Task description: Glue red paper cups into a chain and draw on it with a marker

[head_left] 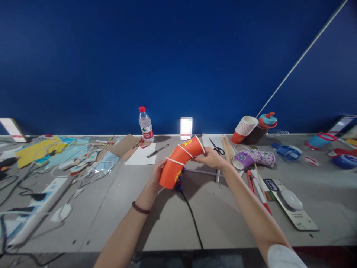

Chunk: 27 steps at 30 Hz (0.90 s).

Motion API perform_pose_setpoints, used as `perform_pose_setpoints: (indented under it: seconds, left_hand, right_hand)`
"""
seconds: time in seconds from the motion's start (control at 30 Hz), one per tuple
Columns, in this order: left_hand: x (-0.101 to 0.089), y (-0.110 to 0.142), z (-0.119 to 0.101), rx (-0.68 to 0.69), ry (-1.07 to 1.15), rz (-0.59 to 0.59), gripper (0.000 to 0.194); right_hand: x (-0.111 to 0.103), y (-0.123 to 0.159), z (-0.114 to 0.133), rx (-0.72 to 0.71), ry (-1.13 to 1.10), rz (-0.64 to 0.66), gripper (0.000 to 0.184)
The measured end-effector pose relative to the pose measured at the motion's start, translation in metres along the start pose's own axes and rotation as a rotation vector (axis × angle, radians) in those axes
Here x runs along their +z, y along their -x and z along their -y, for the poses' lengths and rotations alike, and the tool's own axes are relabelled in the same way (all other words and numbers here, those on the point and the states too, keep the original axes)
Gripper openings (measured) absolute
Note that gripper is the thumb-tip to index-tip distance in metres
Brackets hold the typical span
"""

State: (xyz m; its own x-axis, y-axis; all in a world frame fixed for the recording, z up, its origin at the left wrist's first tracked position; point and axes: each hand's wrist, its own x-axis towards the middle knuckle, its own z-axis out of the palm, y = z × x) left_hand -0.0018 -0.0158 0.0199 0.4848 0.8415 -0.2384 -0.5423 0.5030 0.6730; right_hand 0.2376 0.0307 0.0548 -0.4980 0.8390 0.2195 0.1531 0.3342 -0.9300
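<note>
Above the table (167, 223), both hands' fingers (202, 159) clasp nested orange cups (181, 162) (bent).

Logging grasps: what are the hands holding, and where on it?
Both hold a nested stack of orange paper cups: left hand around the bottom cup's body, right hand at the top cup's rim end.

A stack of orange paper cups (180, 161) with white rims and yellow lettering is held above the grey table, bent into a curve. Three cups show, nested one in another; the lowest points down-left, the top one opens toward the upper right.
</note>
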Motion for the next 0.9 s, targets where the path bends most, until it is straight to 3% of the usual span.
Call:
perform_pose_setpoints:
  seconds: [0.17, 0.33, 0.47, 0.6, 0.73, 0.9]
  left_hand:
    - [0.002, 0.003, 0.004, 0.068, -0.059, 0.097, 0.049]
    - [0.005, 0.003, 0.006, 0.179, -0.278, 0.217, 0.058]
    - [0.008, 0.007, -0.003, 0.413, -0.595, 0.09, 0.057]
    - [0.022, 0.019, -0.018, 0.609, -0.843, 0.009, 0.056]
    - [0.042, 0.031, -0.023, 0.693, -0.914, -0.11, 0.059]
    - [0.055, 0.031, -0.028, 0.688, -0.902, -0.061, 0.065]
  right_hand:
    - [-0.008, 0.005, 0.015, 0.004, 0.053, 0.09, 0.028]
    - [-0.016, 0.013, 0.035, -0.167, 0.222, 0.157, 0.018]
    - [-0.014, 0.019, 0.051, -0.279, 0.363, 0.164, 0.013]
    - [-0.005, 0.024, 0.067, -0.361, 0.534, 0.108, 0.012]
    - [0.003, 0.03, 0.079, -0.39, 0.742, 0.106, 0.023]
    - [0.008, 0.036, 0.088, -0.357, 0.816, 0.14, 0.035]
